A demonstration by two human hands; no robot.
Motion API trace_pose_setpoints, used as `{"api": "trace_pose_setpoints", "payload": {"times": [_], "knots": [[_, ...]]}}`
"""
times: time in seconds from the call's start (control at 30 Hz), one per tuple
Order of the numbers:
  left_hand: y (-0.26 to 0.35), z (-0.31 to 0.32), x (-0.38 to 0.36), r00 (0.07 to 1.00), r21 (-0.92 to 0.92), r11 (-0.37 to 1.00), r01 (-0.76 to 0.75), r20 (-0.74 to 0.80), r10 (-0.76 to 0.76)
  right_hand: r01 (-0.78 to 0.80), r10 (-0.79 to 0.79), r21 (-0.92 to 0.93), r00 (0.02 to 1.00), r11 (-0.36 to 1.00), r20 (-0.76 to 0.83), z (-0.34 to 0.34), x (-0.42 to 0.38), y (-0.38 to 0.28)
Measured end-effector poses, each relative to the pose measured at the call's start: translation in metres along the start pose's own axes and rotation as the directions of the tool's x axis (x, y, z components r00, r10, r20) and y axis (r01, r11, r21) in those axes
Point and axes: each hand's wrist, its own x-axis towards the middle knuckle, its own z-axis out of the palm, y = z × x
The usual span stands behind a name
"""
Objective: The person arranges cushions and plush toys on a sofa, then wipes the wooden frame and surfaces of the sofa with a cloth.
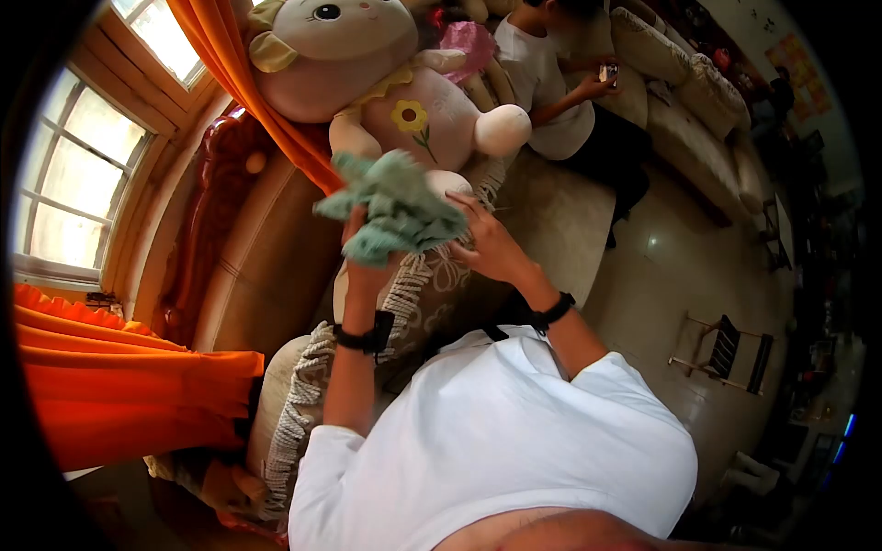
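Note:
A crumpled green cloth [395, 207] is bunched up in my left hand [366, 262], whose fingers are mostly hidden beneath it. At the cloth's right edge is my right hand [496, 246], fingers apart, with its fingertips by the foot of a large plush toy [418, 106]. This toy is pale, with a yellow collar and a yellow flower on its belly, and sits leaning back on the sofa just beyond my hands. Under my forearms lies a patterned sofa cover [404, 294] with white tassels.
Orange curtains [92, 376] and a window [83, 174] are on the left, beside the sofa's carved wooden frame [207, 202]. A person [551, 92] in a white shirt sits at the back, holding a phone. A small folding stool [723, 349] stands on the tiled floor.

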Motion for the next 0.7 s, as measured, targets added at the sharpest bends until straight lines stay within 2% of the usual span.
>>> {"api": "trace_pose_setpoints", "payload": {"times": [0.03, 0.1, 0.13, 0.17, 0.2, 0.23, 0.27, 0.3, 0.33, 0.37, 0.43, 0.47, 0.53, 0.57, 0.6, 0.63, 0.67, 0.7], "knots": [[0.011, 0.005, 0.022, 0.985, 0.39, 0.907, -0.157, 0.129, 0.114, 0.031, -0.031, 0.014, 0.999, 0.999, -0.007, 0.006, 0.0, 0.01], [-0.007, 0.023, 0.049, 0.907, 0.574, 0.794, -0.201, 0.414, -0.069, 0.062, -0.061, 0.036, 0.998, 0.997, -0.01, 0.025, -0.003, 0.04], [-0.011, 0.038, 0.055, 0.903, 0.479, 0.876, 0.056, 0.35, -0.249, -0.01, 0.019, -0.09, 0.995, 0.996, 0.102, 0.038, -0.007, 0.061], [-0.036, 0.037, 0.05, 0.903, 0.483, 0.874, 0.06, 0.347, -0.254, -0.065, 0.111, -0.222, 0.974, 0.973, 0.2, 0.045, -0.01, 0.074], [-0.078, 0.035, 0.039, 0.91, 0.292, 0.913, 0.286, 0.214, -0.354, -0.047, 0.101, -0.229, 0.968, 0.972, 0.229, 0.043, -0.015, 0.077], [-0.1, 0.033, 0.037, 0.878, 0.061, 0.884, 0.463, 0.105, -0.467, -0.04, 0.092, -0.227, 0.97, 0.973, 0.224, 0.043, -0.021, 0.081], [-0.094, 0.033, 0.029, 0.791, -0.243, 0.763, 0.599, 0.028, -0.612, 0.023, 0.024, -0.238, 0.981, 0.971, 0.19, 0.045, -0.029, 0.084], [-0.093, 0.027, 0.023, 0.8, -0.232, 0.774, 0.589, 0.028, -0.6, 0.086, -0.048, -0.253, 0.987, 0.964, 0.153, 0.046, -0.034, 0.088], [-0.102, 0.022, 0.012, 0.773, -0.206, 0.751, 0.627, 0.041, -0.634, 0.016, 0.036, -0.219, 0.972, 0.976, 0.234, 0.041, -0.037, 0.086], [-0.112, 0.019, -0.003, 0.739, -0.184, 0.721, 0.668, 0.052, -0.672, 0.019, 0.033, -0.219, 0.973, 0.976, 0.229, 0.037, -0.033, 0.084], [-0.139, 0.002, -0.04, 0.716, 0.193, 0.737, 0.648, 0.175, -0.676, -0.133, 0.199, -0.262, 0.949, 0.956, 0.243, 0.032, -0.035, 0.08], [-0.134, 0.001, -0.059, 0.715, 0.193, 0.737, 0.648, 0.182, -0.675, -0.137, 0.23, -0.344, 0.942, 0.929, 0.244, 0.031, -0.032, 0.083], [-0.121, 0.0, -0.087, 0.711, 0.36, 0.711, 0.604, 0.16, -0.685, -0.145, 0.231, -0.321, 0.94, 0.936, 0.249, 0.026, -0.027, 0.082], [-0.12, 0.004, -0.085, 0.715, 0.361, 0.717, 0.596, 0.167, -0.679, -0.146, 0.226, -0.296, 0.94, 0.944, 0.256, 0.023, -0.021, 0.083], [-0.119, 0.011, -0.084, 0.756, 0.299, 0.736, 0.607, 0.068, -0.651, -0.15, 0.228, -0.298, 0.942, 0.943, 0.246, 0.021, -0.016, 0.082], [-0.113, 0.017, -0.087, 0.777, 0.232, 0.751, 0.618, -0.035, -0.628, -0.185, 0.24, -0.219, 0.935, 0.958, 0.262, 0.019, -0.014, 0.078], [-0.108, 0.021, -0.083, 0.772, 0.229, 0.748, 0.623, -0.03, -0.634, -0.218, 0.25, -0.139, 0.926, 0.966, 0.284, 0.019, -0.015, 0.074], [-0.106, 0.026, -0.071, 0.82, 0.239, 0.797, 0.555, 0.006, -0.573, -0.221, 0.255, -0.144, 0.924, 0.965, 0.286, 0.022, -0.017, 0.07]]}}
